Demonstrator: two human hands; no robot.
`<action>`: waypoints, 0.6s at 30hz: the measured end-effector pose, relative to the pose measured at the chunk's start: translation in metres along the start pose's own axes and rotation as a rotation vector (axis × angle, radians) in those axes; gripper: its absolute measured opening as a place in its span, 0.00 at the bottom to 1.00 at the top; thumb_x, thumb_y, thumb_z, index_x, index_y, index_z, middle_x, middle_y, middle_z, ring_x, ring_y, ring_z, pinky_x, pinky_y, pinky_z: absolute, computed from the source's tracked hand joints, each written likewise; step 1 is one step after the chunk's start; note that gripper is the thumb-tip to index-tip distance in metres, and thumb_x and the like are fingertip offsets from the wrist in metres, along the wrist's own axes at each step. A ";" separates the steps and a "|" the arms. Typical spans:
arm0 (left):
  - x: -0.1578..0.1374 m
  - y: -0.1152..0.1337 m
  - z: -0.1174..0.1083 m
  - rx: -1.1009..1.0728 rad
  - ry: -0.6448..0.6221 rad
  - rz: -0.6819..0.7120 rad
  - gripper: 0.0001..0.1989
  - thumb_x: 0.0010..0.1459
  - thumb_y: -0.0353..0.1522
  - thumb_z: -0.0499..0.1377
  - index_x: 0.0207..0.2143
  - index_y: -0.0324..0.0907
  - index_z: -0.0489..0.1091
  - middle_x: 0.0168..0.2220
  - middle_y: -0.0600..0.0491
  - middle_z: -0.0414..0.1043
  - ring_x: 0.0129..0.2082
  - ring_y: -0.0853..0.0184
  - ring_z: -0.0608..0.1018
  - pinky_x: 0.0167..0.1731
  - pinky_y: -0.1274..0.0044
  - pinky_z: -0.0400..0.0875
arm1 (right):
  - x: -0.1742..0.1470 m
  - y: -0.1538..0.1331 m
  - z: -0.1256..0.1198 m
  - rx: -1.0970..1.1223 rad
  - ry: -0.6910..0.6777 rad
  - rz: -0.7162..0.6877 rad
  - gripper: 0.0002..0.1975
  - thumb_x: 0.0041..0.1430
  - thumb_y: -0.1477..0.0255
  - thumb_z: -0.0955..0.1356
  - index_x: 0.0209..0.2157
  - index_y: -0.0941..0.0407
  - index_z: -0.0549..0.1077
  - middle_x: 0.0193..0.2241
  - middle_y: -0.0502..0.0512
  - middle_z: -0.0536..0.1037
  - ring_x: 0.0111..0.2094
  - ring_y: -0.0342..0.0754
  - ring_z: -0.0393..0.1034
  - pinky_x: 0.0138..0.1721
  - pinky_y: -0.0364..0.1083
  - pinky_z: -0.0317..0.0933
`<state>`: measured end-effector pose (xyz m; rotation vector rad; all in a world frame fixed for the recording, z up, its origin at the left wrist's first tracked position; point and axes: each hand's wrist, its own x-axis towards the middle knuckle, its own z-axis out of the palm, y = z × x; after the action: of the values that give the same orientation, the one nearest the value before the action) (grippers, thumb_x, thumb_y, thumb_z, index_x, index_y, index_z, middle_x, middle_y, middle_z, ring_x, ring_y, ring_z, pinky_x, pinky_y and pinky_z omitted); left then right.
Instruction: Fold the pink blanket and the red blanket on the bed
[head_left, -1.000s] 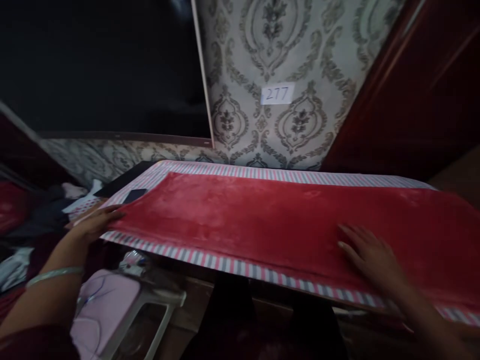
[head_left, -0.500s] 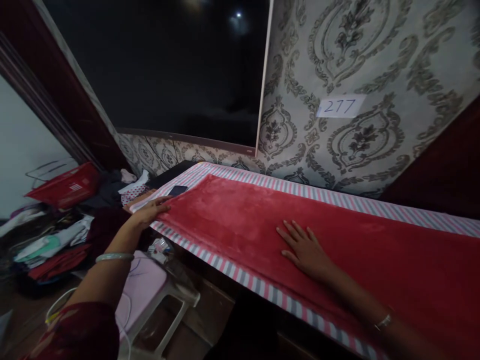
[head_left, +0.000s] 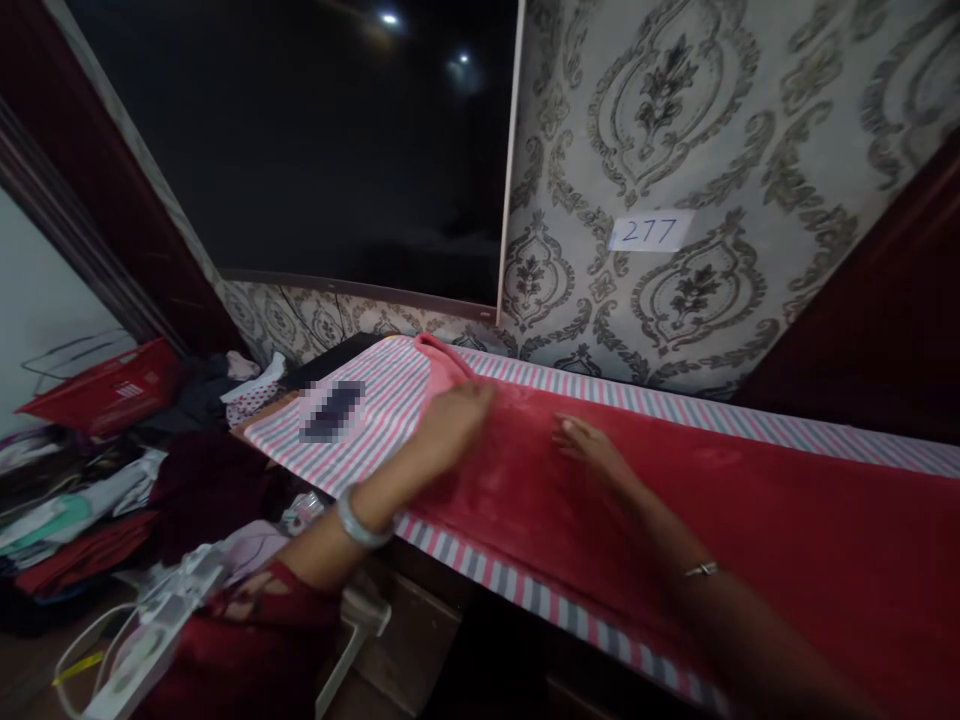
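A red plush blanket (head_left: 787,530) lies spread lengthwise on a pink, grey and white striped cloth (head_left: 390,415) that covers the table. My left hand (head_left: 461,420) is closed on the blanket's left end, which is lifted and folding over toward the right. Its fingertips are partly hidden and blurred. Over the middle of the blanket is my right hand (head_left: 592,450), holding nothing, with its fingers stretched loosely leftward. Whether it touches the fabric I cannot tell. A blurred-out dark phone-like object (head_left: 332,412) rests on the bare striped cloth to the left.
A large dark television (head_left: 300,150) hangs on the patterned wall behind the table. Piled clothes (head_left: 97,520) and a red basket (head_left: 105,385) stand on the left. A white power strip (head_left: 146,640) with cables and a plastic stool (head_left: 356,620) are below the table's edge.
My left hand has moved right, carrying the blanket's left end with it and uncovering striped cloth. My right hand has lost its flat spread, its fingers drawn closer together.
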<state>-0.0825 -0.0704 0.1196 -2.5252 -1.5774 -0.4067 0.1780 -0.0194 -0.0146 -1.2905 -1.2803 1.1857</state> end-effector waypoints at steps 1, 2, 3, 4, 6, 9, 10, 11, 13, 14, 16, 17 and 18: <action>-0.003 0.024 0.013 0.063 0.012 0.139 0.22 0.64 0.23 0.50 0.58 0.38 0.68 0.45 0.42 0.77 0.44 0.56 0.80 0.41 0.70 0.71 | 0.002 -0.003 0.000 0.133 0.007 0.100 0.18 0.64 0.60 0.66 0.52 0.53 0.73 0.48 0.61 0.81 0.48 0.55 0.78 0.54 0.57 0.70; -0.008 0.045 0.028 0.102 -0.006 0.261 0.21 0.64 0.23 0.51 0.58 0.40 0.68 0.44 0.44 0.77 0.43 0.57 0.80 0.39 0.71 0.72 | 0.003 -0.006 -0.001 0.245 0.009 0.182 0.16 0.66 0.62 0.64 0.52 0.52 0.72 0.46 0.61 0.81 0.45 0.53 0.79 0.52 0.55 0.71; -0.014 0.061 0.044 0.129 0.001 0.332 0.21 0.64 0.23 0.51 0.59 0.40 0.67 0.44 0.44 0.76 0.42 0.57 0.79 0.37 0.71 0.72 | 0.003 -0.009 -0.002 0.331 0.010 0.241 0.14 0.68 0.64 0.63 0.51 0.52 0.71 0.45 0.61 0.81 0.43 0.51 0.80 0.50 0.54 0.72; -0.022 0.072 0.059 0.140 0.010 0.373 0.22 0.64 0.23 0.52 0.59 0.40 0.66 0.44 0.44 0.76 0.42 0.56 0.79 0.37 0.70 0.72 | 0.003 -0.011 -0.002 0.389 0.012 0.279 0.12 0.68 0.65 0.63 0.50 0.52 0.70 0.44 0.60 0.81 0.41 0.50 0.80 0.48 0.52 0.73; -0.036 0.083 0.086 0.110 0.033 0.439 0.22 0.63 0.23 0.54 0.59 0.39 0.66 0.42 0.46 0.76 0.41 0.57 0.78 0.37 0.70 0.73 | 0.002 -0.015 -0.002 0.428 0.003 0.310 0.09 0.69 0.67 0.62 0.48 0.51 0.68 0.43 0.59 0.81 0.39 0.48 0.79 0.44 0.49 0.74; -0.054 0.083 0.109 0.052 0.111 0.428 0.27 0.61 0.22 0.55 0.62 0.40 0.63 0.45 0.45 0.75 0.42 0.59 0.77 0.40 0.69 0.73 | 0.006 -0.022 0.001 0.366 -0.011 0.293 0.10 0.69 0.67 0.63 0.50 0.52 0.67 0.44 0.58 0.80 0.35 0.46 0.78 0.38 0.46 0.74; -0.059 0.081 0.113 0.037 0.157 0.392 0.28 0.61 0.22 0.55 0.64 0.41 0.62 0.47 0.44 0.74 0.44 0.59 0.76 0.42 0.68 0.72 | 0.008 -0.024 0.004 0.334 -0.004 0.283 0.12 0.69 0.67 0.64 0.52 0.52 0.66 0.45 0.58 0.80 0.34 0.46 0.77 0.36 0.46 0.74; -0.064 0.079 0.116 0.024 0.208 0.344 0.29 0.60 0.22 0.55 0.64 0.42 0.61 0.49 0.44 0.73 0.44 0.58 0.76 0.43 0.67 0.72 | 0.012 -0.027 0.006 0.306 0.009 0.275 0.15 0.68 0.68 0.65 0.54 0.52 0.65 0.45 0.58 0.80 0.32 0.45 0.77 0.35 0.45 0.73; -0.073 0.075 0.121 0.001 0.308 0.225 0.31 0.59 0.23 0.56 0.65 0.43 0.61 0.51 0.43 0.72 0.46 0.57 0.74 0.43 0.66 0.71 | 0.021 -0.030 0.012 0.272 0.041 0.263 0.22 0.66 0.71 0.66 0.59 0.53 0.62 0.44 0.58 0.80 0.31 0.44 0.76 0.33 0.43 0.72; -0.078 0.074 0.124 -0.007 0.348 0.164 0.31 0.58 0.24 0.58 0.64 0.42 0.62 0.51 0.43 0.72 0.46 0.57 0.74 0.43 0.65 0.70 | 0.026 -0.032 0.015 0.266 0.053 0.256 0.25 0.65 0.72 0.67 0.62 0.54 0.60 0.44 0.58 0.80 0.31 0.44 0.76 0.32 0.43 0.71; -0.084 0.072 0.128 -0.021 0.395 0.076 0.31 0.55 0.24 0.60 0.62 0.39 0.65 0.51 0.42 0.73 0.46 0.55 0.73 0.42 0.65 0.70 | 0.038 -0.033 0.022 0.252 0.072 0.237 0.30 0.63 0.74 0.67 0.64 0.55 0.58 0.42 0.58 0.81 0.31 0.44 0.76 0.31 0.41 0.70; -0.087 0.071 0.130 -0.030 0.406 0.057 0.29 0.53 0.24 0.60 0.60 0.39 0.68 0.51 0.41 0.73 0.47 0.55 0.73 0.43 0.64 0.70 | 0.044 -0.033 0.026 0.240 0.083 0.225 0.31 0.62 0.75 0.68 0.65 0.55 0.57 0.42 0.58 0.81 0.31 0.44 0.76 0.31 0.41 0.70; -0.088 0.070 0.131 -0.040 0.410 0.053 0.28 0.52 0.23 0.60 0.57 0.39 0.70 0.51 0.42 0.74 0.48 0.54 0.73 0.44 0.64 0.70 | 0.050 -0.032 0.030 0.224 0.095 0.211 0.33 0.61 0.75 0.68 0.66 0.55 0.57 0.42 0.58 0.81 0.31 0.45 0.75 0.30 0.42 0.70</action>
<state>-0.0364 -0.1434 -0.0297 -2.3083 -1.3530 -0.8899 0.1445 0.0309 0.0135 -1.3206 -0.9306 1.3562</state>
